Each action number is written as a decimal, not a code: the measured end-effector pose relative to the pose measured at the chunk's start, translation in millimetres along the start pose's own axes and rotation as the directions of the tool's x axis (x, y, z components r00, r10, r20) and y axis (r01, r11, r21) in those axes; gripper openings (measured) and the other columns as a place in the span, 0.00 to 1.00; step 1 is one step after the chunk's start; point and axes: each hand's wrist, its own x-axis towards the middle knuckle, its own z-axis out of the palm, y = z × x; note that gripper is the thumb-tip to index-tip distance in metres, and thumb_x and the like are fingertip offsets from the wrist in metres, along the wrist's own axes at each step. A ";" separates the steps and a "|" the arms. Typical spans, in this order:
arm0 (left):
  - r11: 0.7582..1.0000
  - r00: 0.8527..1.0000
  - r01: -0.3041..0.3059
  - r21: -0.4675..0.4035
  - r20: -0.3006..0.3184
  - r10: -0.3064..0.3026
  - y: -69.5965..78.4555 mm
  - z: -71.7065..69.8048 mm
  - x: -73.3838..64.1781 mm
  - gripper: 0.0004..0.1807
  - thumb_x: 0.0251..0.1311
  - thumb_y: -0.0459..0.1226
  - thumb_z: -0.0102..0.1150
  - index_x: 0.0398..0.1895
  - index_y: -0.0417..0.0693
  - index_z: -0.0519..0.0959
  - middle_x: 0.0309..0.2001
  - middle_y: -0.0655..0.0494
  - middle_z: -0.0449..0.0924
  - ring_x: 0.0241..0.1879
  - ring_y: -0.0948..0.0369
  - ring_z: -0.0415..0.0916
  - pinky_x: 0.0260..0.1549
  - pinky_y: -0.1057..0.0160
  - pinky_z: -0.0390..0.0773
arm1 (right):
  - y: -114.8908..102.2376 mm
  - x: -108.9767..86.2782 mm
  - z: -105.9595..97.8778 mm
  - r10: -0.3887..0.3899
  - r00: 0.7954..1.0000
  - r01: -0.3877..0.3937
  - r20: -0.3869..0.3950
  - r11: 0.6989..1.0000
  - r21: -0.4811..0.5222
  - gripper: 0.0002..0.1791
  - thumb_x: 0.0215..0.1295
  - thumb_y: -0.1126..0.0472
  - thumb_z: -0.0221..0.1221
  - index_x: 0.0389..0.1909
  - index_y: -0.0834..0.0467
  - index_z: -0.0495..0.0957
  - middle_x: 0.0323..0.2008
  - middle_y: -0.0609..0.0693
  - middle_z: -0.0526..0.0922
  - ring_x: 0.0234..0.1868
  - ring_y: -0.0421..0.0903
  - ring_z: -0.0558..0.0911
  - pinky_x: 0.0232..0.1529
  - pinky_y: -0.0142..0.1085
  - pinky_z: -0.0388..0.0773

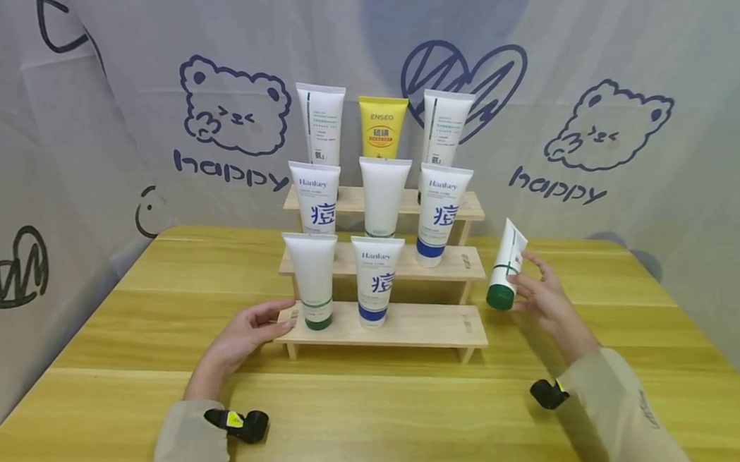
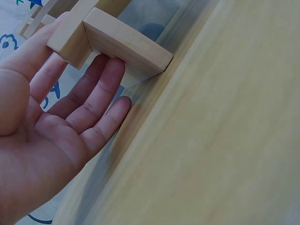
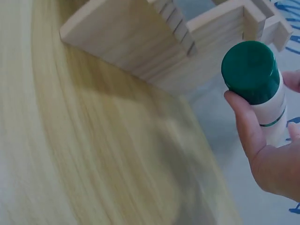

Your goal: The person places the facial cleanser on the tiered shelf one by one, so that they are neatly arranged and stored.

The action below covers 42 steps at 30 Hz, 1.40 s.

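My right hand (image 1: 549, 301) holds a white squeeze tube (image 1: 509, 259) with a green cap, tilted, cap down, just right of the stand. In the right wrist view the thumb lies beside the green cap (image 3: 251, 70). At the left end of the lowest step, my left hand (image 1: 249, 337) pinches the tiered wooden display stand (image 1: 426, 323). Its thumb is on top and its fingers reach under the board (image 2: 126, 40). A white tube with a green cap (image 1: 312, 277) and a white-and-blue Hankey tube (image 1: 378, 280) stand on that lowest step.
Two Hankey tubes (image 1: 444, 212) flank a plain white tube (image 1: 385, 195) on the middle step. Above, a yellow tube (image 1: 381, 126) stands between two tall white tubes (image 1: 323, 124). Behind the wooden table (image 1: 381, 414) hangs a pale cloth (image 1: 332, 21) with bear and heart drawings.
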 end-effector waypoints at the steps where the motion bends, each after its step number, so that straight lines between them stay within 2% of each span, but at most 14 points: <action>1: 1.000 1.000 -0.002 0.002 0.000 0.002 -0.2 0.0 -0.3 0.28 0.57 0.40 0.57 0.60 0.37 0.65 0.50 0.43 0.67 0.43 0.54 0.63 0.40 0.61 0.68 | -0.8 -1.2 1.2 -0.012 1.000 0.012 0.010 1.000 0.003 0.32 0.59 0.76 0.46 0.59 0.45 0.51 0.48 0.55 0.60 0.32 0.43 0.79 0.26 0.36 0.76; 4: 1.000 1.000 -0.006 0.006 0.001 0.006 -0.6 0.0 -1.1 0.28 0.57 0.40 0.57 0.60 0.36 0.65 0.50 0.42 0.68 0.43 0.54 0.63 0.39 0.61 0.68 | -3.5 -5.2 4.7 -0.047 0.998 0.047 0.045 0.999 -0.007 0.41 0.58 0.78 0.45 0.66 0.43 0.45 0.51 0.56 0.58 0.36 0.43 0.78 0.31 0.38 0.76; 7: 1.000 1.000 -0.004 0.003 0.000 0.004 -0.7 0.0 -1.4 0.28 0.57 0.39 0.57 0.60 0.36 0.65 0.50 0.42 0.67 0.43 0.55 0.64 0.39 0.62 0.69 | -6.7 -10.0 9.3 -0.079 0.994 0.080 0.080 0.997 -0.010 0.44 0.57 0.79 0.44 0.68 0.41 0.41 0.54 0.57 0.56 0.39 0.42 0.76 0.34 0.38 0.76; 12: 1.000 1.000 -0.002 -0.003 -0.001 0.002 -0.9 -0.1 -0.9 0.28 0.57 0.39 0.57 0.60 0.36 0.65 0.50 0.43 0.67 0.43 0.55 0.63 0.39 0.62 0.69 | -11.3 -18.1 18.6 -0.143 0.985 0.143 0.093 0.990 0.009 0.45 0.55 0.80 0.46 0.67 0.41 0.44 0.54 0.54 0.56 0.40 0.43 0.76 0.31 0.36 0.76; 16: 1.000 1.000 -0.007 -0.009 0.000 0.007 -1.2 -0.6 -0.3 0.28 0.57 0.39 0.57 0.60 0.36 0.65 0.48 0.43 0.68 0.42 0.55 0.63 0.39 0.63 0.69 | -14.9 -24.7 26.0 -0.214 0.975 0.213 0.064 0.977 0.025 0.42 0.55 0.81 0.47 0.63 0.41 0.49 0.52 0.52 0.59 0.41 0.43 0.75 0.29 0.35 0.76; 20: 1.000 1.000 -0.006 -0.009 0.006 0.006 -1.2 -1.4 0.1 0.29 0.58 0.39 0.57 0.60 0.36 0.64 0.49 0.43 0.68 0.42 0.55 0.63 0.39 0.63 0.69 | -17.1 -30.4 30.6 -0.291 0.955 0.287 0.051 0.955 0.074 0.37 0.57 0.81 0.41 0.61 0.42 0.53 0.53 0.51 0.59 0.41 0.44 0.74 0.26 0.35 0.76; 23: 1.000 1.000 -0.004 -0.005 0.007 0.004 -1.4 -1.4 0.4 0.28 0.58 0.39 0.57 0.60 0.36 0.65 0.48 0.43 0.68 0.42 0.55 0.63 0.39 0.63 0.68 | -17.7 -34.5 34.4 -0.345 0.937 0.341 0.048 0.937 0.073 0.37 0.57 0.81 0.39 0.61 0.44 0.53 0.54 0.51 0.59 0.42 0.45 0.73 0.25 0.33 0.76; 29: 1.000 1.000 0.004 0.001 0.001 -0.004 -0.5 -0.5 0.5 0.29 0.57 0.40 0.57 0.60 0.37 0.65 0.50 0.42 0.67 0.43 0.54 0.62 0.40 0.62 0.68 | -17.2 -41.9 47.0 -0.441 0.897 0.442 0.025 0.897 -0.022 0.40 0.51 0.85 0.44 0.61 0.49 0.55 0.53 0.54 0.61 0.42 0.45 0.75 0.25 0.34 0.77; 35: 1.000 1.000 0.009 0.002 0.001 -0.009 -0.6 0.0 1.1 0.29 0.57 0.40 0.57 0.60 0.37 0.65 0.52 0.41 0.66 0.45 0.54 0.63 0.41 0.61 0.68 | -10.3 -47.1 58.8 -0.531 0.841 0.540 0.100 0.835 -0.104 0.40 0.48 0.87 0.47 0.61 0.54 0.57 0.53 0.56 0.63 0.39 0.45 0.76 0.27 0.33 0.77; 42: 1.000 1.000 -0.007 0.000 0.003 0.007 -1.7 -0.3 1.7 0.28 0.57 0.39 0.57 0.60 0.36 0.65 0.49 0.43 0.68 0.43 0.55 0.63 0.39 0.63 0.69 | -1.1 -46.9 71.6 -0.553 0.815 0.580 0.175 0.785 -0.218 0.39 0.46 0.85 0.54 0.60 0.58 0.58 0.56 0.54 0.63 0.44 0.46 0.74 0.34 0.34 0.76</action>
